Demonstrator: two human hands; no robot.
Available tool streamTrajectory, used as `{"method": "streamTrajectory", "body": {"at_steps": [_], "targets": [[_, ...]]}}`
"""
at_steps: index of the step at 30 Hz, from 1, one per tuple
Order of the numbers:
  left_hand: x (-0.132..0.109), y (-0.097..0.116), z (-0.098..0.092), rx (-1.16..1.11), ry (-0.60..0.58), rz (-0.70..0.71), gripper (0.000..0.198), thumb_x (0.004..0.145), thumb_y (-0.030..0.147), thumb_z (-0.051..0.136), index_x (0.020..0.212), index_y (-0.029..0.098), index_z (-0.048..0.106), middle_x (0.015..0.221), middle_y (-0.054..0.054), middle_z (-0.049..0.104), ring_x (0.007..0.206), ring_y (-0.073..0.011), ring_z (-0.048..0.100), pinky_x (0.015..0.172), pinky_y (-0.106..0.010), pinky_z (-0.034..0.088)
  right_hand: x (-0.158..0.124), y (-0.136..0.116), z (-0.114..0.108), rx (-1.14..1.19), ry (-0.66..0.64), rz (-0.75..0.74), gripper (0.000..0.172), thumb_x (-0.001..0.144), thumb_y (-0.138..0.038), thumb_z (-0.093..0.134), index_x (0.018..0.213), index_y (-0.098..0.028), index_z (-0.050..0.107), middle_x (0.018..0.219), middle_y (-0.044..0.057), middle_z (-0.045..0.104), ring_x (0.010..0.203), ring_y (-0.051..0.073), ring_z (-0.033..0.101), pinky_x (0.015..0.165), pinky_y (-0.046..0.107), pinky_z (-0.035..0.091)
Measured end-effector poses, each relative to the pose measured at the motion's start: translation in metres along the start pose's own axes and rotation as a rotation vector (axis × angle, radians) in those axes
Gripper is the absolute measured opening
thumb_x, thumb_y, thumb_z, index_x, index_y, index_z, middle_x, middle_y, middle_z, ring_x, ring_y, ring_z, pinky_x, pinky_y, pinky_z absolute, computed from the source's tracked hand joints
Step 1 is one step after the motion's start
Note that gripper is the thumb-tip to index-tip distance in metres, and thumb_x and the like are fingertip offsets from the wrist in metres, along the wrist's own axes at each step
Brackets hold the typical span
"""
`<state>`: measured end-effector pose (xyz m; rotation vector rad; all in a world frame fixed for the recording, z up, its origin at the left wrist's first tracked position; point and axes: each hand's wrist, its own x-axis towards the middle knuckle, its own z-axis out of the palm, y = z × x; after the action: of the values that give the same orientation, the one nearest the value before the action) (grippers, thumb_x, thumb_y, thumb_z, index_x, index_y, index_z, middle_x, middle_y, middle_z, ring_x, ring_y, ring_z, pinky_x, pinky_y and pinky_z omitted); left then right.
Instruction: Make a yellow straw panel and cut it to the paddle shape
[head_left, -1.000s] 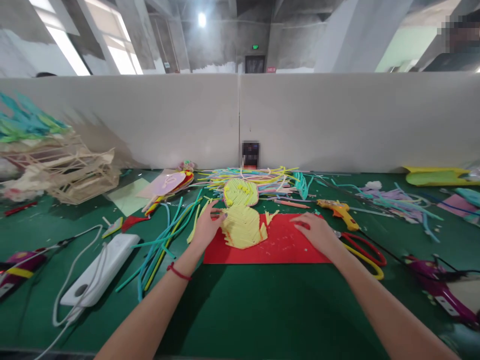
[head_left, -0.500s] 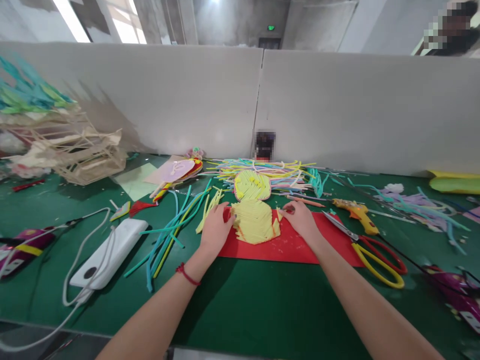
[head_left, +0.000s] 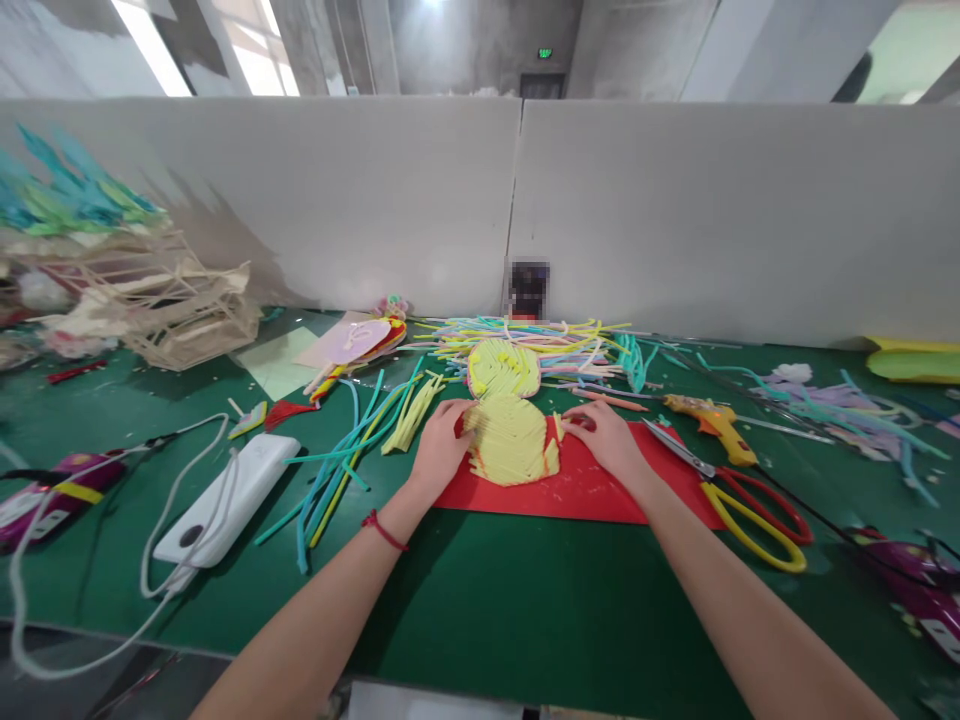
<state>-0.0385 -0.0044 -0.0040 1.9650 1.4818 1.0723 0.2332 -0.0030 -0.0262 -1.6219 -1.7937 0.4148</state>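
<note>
A yellow figure, covered in slanting rows of yellow strips, rests on a red sheet. Above its broad lower part is a rounder part with brighter yellow bits. My left hand has its fingers closed at the figure's left edge. On the other side, my right hand pinches a small yellow strip beside the figure's right edge. Short yellow strips lie in a bunch left of my left hand.
Scissors lie right of my right hand, near a yellow glue gun. Coloured strips are heaped behind the figure. Teal strips and a white power bank with a cable lie left. A grey partition stands behind.
My hands stay at the two sides of the figure with only slight finger shifts. The view has moved a little; the person behind the partition at upper right is mostly out of sight.
</note>
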Motion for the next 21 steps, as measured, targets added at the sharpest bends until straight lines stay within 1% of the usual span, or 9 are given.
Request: {"method": "streamTrajectory", "body": {"at_steps": [3, 6, 8, 10, 13, 15, 18, 20, 21], "targets": [[0.003, 0.001, 0.001, -0.082, -0.009, 0.006, 0.040, 0.071, 0.004, 0.055, 0.106, 0.020, 0.064, 0.108, -0.006, 0.060, 0.100, -0.0180, 0.059, 0.096, -0.036, 0.045, -0.002, 0.000, -0.004, 0.014, -0.008, -0.021, 0.016, 0.081, -0.033, 0.056, 0.082, -0.020, 0.066, 0.091, 0.006, 0.061, 0.078, 0.018, 0.061, 0.076, 0.033, 0.048], [0.010, -0.002, 0.005, -0.160, -0.031, -0.023, 0.037, 0.069, 0.006, 0.057, 0.103, 0.020, 0.066, 0.095, -0.004, 0.061, 0.080, -0.0141, 0.062, 0.079, -0.030, 0.053, -0.003, 0.000, -0.007, 0.021, -0.025, -0.044, 0.013, 0.081, -0.029, 0.056, 0.081, -0.020, 0.066, 0.088, 0.005, 0.059, 0.076, 0.017, 0.061, 0.074, 0.033, 0.048], [0.015, -0.004, 0.009, -0.201, -0.032, -0.043, 0.038, 0.067, 0.007, 0.059, 0.103, 0.018, 0.065, 0.092, -0.003, 0.061, 0.073, -0.0123, 0.061, 0.072, -0.028, 0.054, -0.003, 0.000, -0.009, 0.018, -0.025, -0.060, 0.012, 0.081, -0.029, 0.057, 0.079, -0.020, 0.065, 0.087, 0.005, 0.057, 0.077, 0.018, 0.060, 0.076, 0.033, 0.047], [0.021, -0.007, 0.012, -0.233, -0.025, -0.053, 0.039, 0.067, 0.008, 0.059, 0.105, 0.016, 0.065, 0.092, -0.004, 0.062, 0.071, -0.0115, 0.060, 0.071, -0.028, 0.053, -0.002, 0.001, -0.011, 0.017, -0.019, -0.079, 0.012, 0.080, -0.030, 0.059, 0.074, -0.021, 0.063, 0.087, 0.005, 0.057, 0.081, 0.019, 0.059, 0.079, 0.034, 0.046], [0.029, -0.009, 0.012, -0.267, -0.015, -0.057, 0.040, 0.067, 0.008, 0.058, 0.106, 0.014, 0.064, 0.093, -0.005, 0.063, 0.069, -0.0113, 0.059, 0.070, -0.027, 0.053, -0.001, 0.003, -0.018, 0.028, 0.003, -0.099, 0.016, 0.079, -0.034, 0.060, 0.070, -0.021, 0.062, 0.086, 0.005, 0.058, 0.093, 0.021, 0.058, 0.086, 0.036, 0.044], [0.034, -0.009, 0.011, -0.282, -0.009, -0.060, 0.038, 0.067, 0.007, 0.057, 0.103, 0.014, 0.064, 0.092, -0.006, 0.064, 0.070, -0.0117, 0.060, 0.069, -0.027, 0.053, -0.002, 0.003, -0.023, 0.036, 0.047, -0.089, 0.019, 0.080, -0.037, 0.059, 0.070, -0.021, 0.060, 0.090, 0.006, 0.060, 0.098, 0.023, 0.057, 0.087, 0.037, 0.043], [0.034, -0.004, 0.010, -0.292, 0.019, -0.061, 0.030, 0.070, 0.011, 0.057, 0.099, 0.016, 0.065, 0.098, -0.007, 0.065, 0.082, -0.0155, 0.062, 0.074, -0.030, 0.052, -0.008, -0.006, -0.028, 0.053, 0.123, -0.046, 0.022, 0.082, -0.040, 0.055, 0.075, -0.020, 0.060, 0.096, 0.008, 0.063, 0.090, 0.022, 0.058, 0.082, 0.038, 0.044], [0.028, 0.003, 0.011, -0.300, 0.031, -0.055, 0.024, 0.076, 0.018, 0.056, 0.098, 0.017, 0.065, 0.104, -0.009, 0.065, 0.093, -0.0183, 0.061, 0.081, -0.032, 0.051, -0.014, -0.019, -0.030, 0.070, 0.129, -0.025, 0.021, 0.083, -0.040, 0.055, 0.077, -0.020, 0.060, 0.092, 0.007, 0.066, 0.079, 0.020, 0.059, 0.075, 0.035, 0.045], [0.023, 0.008, 0.012, -0.307, 0.022, -0.052, 0.023, 0.079, 0.022, 0.054, 0.099, 0.017, 0.065, 0.104, -0.009, 0.066, 0.095, -0.0188, 0.062, 0.084, -0.032, 0.050, -0.018, -0.027, -0.029, 0.080, 0.115, -0.022, 0.020, 0.083, -0.040, 0.055, 0.077, -0.021, 0.061, 0.088, 0.005, 0.067, 0.075, 0.019, 0.059, 0.072, 0.033, 0.045]]}}
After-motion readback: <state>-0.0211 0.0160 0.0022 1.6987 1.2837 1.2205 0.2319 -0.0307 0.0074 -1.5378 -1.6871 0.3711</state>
